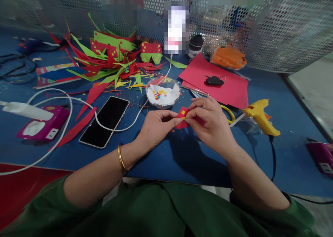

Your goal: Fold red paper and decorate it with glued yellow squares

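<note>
A small piece of red paper (pixel 182 122) with a yellow square (pixel 183 112) on its upper part is between my two hands above the front of the table. My left hand (pixel 158 128) is closed, gripping the red paper's left side between thumb and forefinger. Against its right side, my right hand (pixel 208 119) is closed in a pinch at a tiny yellow paper square (pixel 183 118); the fingertips partly hide it. Just beyond them stands a clear bowl (pixel 166 104) with white paper and several small yellow, red and blue bits inside.
A phone (pixel 105 122) lies left under a white cable (pixel 122 129). Red and green paper strips (pixel 111 62) are heaped behind. To the right are a yellow glue gun (pixel 261 117), red sheets (pixel 234 91), a black key fob (pixel 214 80) and yellow-handled scissors (pixel 231 115). A purple socket box (pixel 56 122) sits far left.
</note>
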Tool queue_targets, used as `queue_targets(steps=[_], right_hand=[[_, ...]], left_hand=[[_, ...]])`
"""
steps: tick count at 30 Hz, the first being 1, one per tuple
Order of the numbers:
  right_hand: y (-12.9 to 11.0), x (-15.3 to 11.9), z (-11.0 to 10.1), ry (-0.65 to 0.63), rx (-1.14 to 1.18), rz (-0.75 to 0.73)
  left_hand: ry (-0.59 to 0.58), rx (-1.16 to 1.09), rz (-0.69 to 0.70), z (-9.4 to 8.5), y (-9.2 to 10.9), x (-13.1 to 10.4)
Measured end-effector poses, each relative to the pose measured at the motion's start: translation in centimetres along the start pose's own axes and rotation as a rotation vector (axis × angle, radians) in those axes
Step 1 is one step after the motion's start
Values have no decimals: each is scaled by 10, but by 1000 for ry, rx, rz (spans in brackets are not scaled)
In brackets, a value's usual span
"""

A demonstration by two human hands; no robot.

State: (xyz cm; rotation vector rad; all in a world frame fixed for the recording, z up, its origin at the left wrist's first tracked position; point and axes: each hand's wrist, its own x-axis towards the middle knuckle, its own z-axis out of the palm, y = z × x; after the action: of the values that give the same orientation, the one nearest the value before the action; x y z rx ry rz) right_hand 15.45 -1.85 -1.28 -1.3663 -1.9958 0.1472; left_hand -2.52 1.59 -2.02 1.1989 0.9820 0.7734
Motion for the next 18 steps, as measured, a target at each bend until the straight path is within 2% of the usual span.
queue_targets(steps=[9,14,18], right_hand=[[-3,0,-1,17,-52,-25],[-4,0,-1,107,-78,18],[-5,-1,1,186,-101,-24]], left_hand=[[19,60,27,-1,-1,-1],[26,-95,-30,-1,1,0],[21,-197,-81,-1,2,1]])
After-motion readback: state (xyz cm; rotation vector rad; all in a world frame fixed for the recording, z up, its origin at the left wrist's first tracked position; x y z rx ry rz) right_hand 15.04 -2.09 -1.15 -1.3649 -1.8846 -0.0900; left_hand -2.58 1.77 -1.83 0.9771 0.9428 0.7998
